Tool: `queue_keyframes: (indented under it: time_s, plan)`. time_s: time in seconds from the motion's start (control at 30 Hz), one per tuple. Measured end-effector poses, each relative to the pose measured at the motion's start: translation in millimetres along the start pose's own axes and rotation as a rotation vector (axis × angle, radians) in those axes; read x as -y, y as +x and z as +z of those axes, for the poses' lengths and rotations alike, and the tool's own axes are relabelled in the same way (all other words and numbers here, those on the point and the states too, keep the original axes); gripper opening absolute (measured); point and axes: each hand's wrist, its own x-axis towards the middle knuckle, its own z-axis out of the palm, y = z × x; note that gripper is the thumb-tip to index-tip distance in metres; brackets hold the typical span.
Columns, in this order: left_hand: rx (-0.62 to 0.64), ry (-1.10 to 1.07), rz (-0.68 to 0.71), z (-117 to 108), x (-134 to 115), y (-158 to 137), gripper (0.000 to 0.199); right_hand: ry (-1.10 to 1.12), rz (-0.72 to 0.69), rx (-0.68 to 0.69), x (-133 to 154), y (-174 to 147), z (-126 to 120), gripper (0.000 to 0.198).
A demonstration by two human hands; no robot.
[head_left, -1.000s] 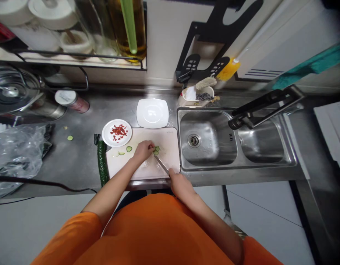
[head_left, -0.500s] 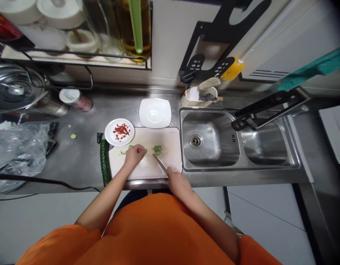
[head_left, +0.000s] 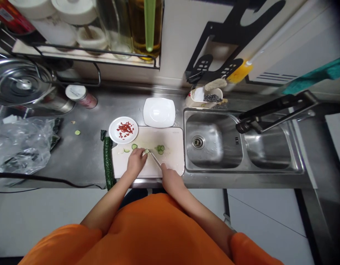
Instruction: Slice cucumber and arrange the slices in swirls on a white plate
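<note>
My left hand (head_left: 137,161) is over the cutting board (head_left: 170,165), its fingers pinched on a small cucumber slice (head_left: 147,151). My right hand (head_left: 171,179) grips a knife (head_left: 155,159) by the handle, and the blade tip reaches the slice at my left fingertips. A small cluster of cucumber slices (head_left: 160,149) lies on the right half of the board. Other cucumber pieces (head_left: 134,146) lie by my left hand. A long dark green cucumber (head_left: 107,158) rests along the board's left edge.
A white plate with red chopped bits (head_left: 123,137) overlaps the board's upper left corner. Behind the board sits a white square dish (head_left: 159,112). The double sink (head_left: 214,167) is to the right. A plastic bag (head_left: 23,147), a pink can (head_left: 81,96) and a pot (head_left: 21,82) stand left.
My right hand has moved left, bringing the knife tip to the slice in my left fingers. The whole view has shifted slightly, with the counter things appearing further right.
</note>
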Motion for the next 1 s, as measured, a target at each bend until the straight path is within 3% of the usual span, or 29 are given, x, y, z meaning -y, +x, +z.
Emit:
queue_keyframes:
  time_s: [1.0]
  plan:
    - [-0.041,-0.029,0.03,7,7,0,0.021,-0.043,0.016,0.005,15,5,-6,0.032]
